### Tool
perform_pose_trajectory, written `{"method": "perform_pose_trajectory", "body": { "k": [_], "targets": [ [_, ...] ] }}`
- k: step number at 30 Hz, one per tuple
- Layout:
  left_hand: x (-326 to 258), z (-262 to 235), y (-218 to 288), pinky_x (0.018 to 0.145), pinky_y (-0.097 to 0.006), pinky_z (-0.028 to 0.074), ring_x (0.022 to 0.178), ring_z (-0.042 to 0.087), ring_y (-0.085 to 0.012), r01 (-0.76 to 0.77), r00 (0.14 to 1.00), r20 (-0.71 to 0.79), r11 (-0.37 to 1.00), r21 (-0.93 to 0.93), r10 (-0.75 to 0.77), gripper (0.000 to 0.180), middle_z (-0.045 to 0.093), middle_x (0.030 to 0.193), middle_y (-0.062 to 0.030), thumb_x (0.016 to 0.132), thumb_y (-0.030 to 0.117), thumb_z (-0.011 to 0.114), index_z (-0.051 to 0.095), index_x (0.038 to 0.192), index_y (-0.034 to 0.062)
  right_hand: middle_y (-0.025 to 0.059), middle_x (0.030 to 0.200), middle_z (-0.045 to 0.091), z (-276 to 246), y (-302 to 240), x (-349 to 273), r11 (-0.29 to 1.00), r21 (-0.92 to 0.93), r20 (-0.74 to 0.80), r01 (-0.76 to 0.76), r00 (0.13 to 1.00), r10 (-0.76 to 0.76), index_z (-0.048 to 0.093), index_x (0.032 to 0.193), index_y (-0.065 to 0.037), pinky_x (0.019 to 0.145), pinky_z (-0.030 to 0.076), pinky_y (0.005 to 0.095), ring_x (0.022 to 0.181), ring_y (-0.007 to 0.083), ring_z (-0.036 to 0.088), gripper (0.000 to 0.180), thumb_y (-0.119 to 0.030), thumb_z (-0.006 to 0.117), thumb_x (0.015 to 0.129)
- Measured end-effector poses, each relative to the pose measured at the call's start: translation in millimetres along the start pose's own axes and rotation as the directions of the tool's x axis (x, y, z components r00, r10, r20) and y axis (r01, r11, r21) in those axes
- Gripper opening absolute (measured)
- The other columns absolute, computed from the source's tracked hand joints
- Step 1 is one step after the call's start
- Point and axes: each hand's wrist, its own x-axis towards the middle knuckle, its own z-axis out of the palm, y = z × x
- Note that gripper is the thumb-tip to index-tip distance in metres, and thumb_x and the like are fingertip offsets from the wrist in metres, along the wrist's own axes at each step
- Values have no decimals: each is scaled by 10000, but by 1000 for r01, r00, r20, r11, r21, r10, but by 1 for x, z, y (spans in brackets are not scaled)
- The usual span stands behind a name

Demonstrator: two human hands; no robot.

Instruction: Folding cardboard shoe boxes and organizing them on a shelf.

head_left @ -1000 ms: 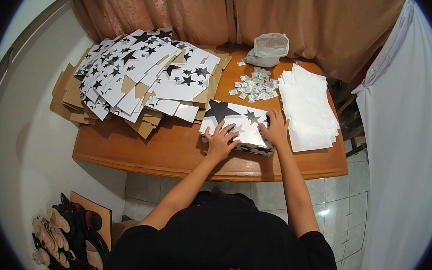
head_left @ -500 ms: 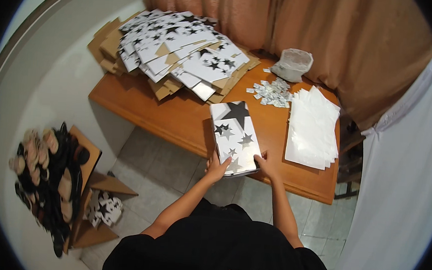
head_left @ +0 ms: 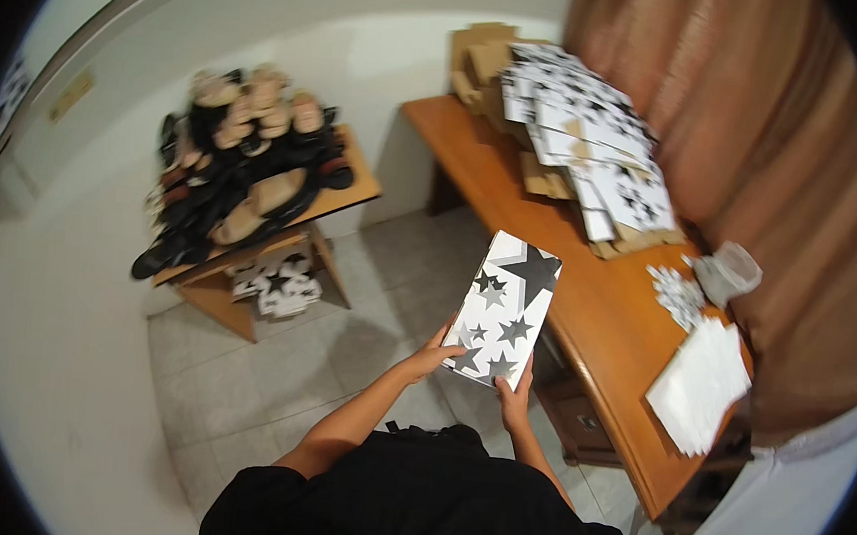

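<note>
A white shoebox-like carton (head_left: 502, 307) printed with black and grey stars is held in front of me, above the tiled floor. My left hand (head_left: 434, 354) grips its near left side, with the thumb on the top face. On the near right corner, my right hand (head_left: 514, 398) clasps the carton, thumb on top as well. The carton looks closed, tilted with its far end leaning right. Its underside and most of my fingers are hidden.
To the right runs a wooden desk (head_left: 584, 318) with flattened star-print cartons (head_left: 606, 146), small packets (head_left: 677, 297), a translucent bag (head_left: 729, 274) and white sheets (head_left: 700, 386). At left, a small table (head_left: 353, 178) bears piled shoes (head_left: 255, 191); folded star-print cartons (head_left: 283, 282) lie beneath.
My view has swung left, away from the desk and toward the shoe table. The carton has moved with me, from over the desk's edge to over the floor, still in both hands.
</note>
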Motion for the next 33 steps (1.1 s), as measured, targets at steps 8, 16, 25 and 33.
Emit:
{"method": "perform_pose_trajectory", "body": {
  "k": [8, 16, 25, 33],
  "targets": [
    [-230, -203, 0, 1081, -316, 157, 1356, 148, -193, -244, 905, -373, 968, -66, 203, 916, 126, 1494, -55, 726, 60, 594, 50, 1458, 148, 190, 1320, 238, 266, -37, -72, 970, 72, 379, 231, 894, -240, 91, 1426, -19, 1050, 189, 436, 1246, 323, 217, 929, -264, 634, 714],
    [-471, -347, 77, 1074, -318, 167, 1344, 179, -198, -466, 611, -698, 882, 64, 373, 887, 179, 1474, -82, 732, 60, 593, 78, 1453, 105, 243, 1301, 261, 531, -152, -152, 800, 223, 653, 557, 524, -547, 118, 1407, 4, 1010, 257, 457, 1211, 364, 274, 1102, -205, 782, 552],
    [-569, -455, 178, 1084, -345, 146, 1357, 147, -213, -597, 236, -453, 496, 630, 860, 1066, 142, 1478, -115, 653, 183, 741, 36, 1440, 46, 253, 1348, 253, 710, -292, -128, 271, 469, 359, 841, 99, -928, 178, 1420, -40, 995, 296, 456, 1199, 404, 333, 997, -259, 727, 618],
    [-593, -547, 356, 934, -330, 400, 1087, 493, -174, -368, -86, -213, 168, 915, 973, 725, 512, 1174, -85, 644, 37, 797, 382, 1238, 17, 231, 1295, 339, 822, -473, -95, -72, 584, -58, 808, -47, -997, 263, 1369, 25, 983, 311, 423, 1182, 368, 364, 966, -348, 770, 636]
  ]
}}
